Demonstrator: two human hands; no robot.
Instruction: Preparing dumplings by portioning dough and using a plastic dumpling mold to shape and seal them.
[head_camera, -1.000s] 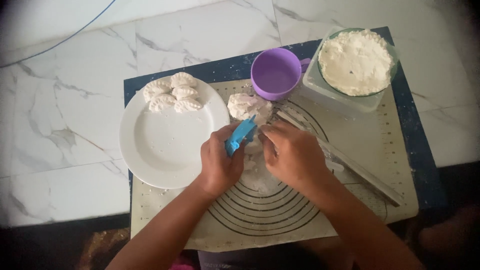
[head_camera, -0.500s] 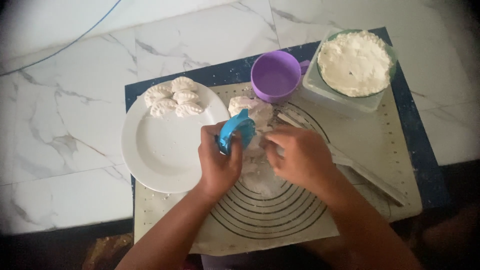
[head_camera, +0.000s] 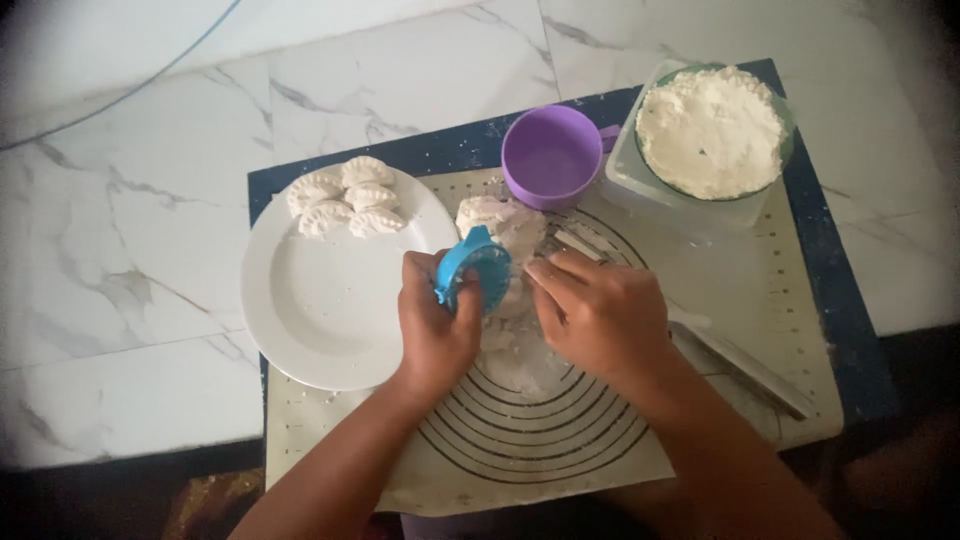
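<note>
My left hand (head_camera: 436, 325) grips a blue round dumpling press (head_camera: 470, 268), tilted up on edge over the baking mat (head_camera: 760, 290). My right hand (head_camera: 600, 312) is right beside the press, fingers curled toward it; what they touch is hidden. A lump of white dough (head_camera: 492, 214) lies on the mat just behind the press. A white plate (head_camera: 330, 300) to the left carries several shaped dumplings (head_camera: 345, 197) at its far edge.
A purple cup (head_camera: 552, 155) stands behind the dough. A bowl of flour (head_camera: 712, 130) sits in a clear tub at the back right. A long flat tool (head_camera: 745, 362) lies on the mat's right side. Marble floor surrounds the mat.
The blue press has been lifted and tilted up from lying folded low in my left hand. My right hand stayed close beside it.
</note>
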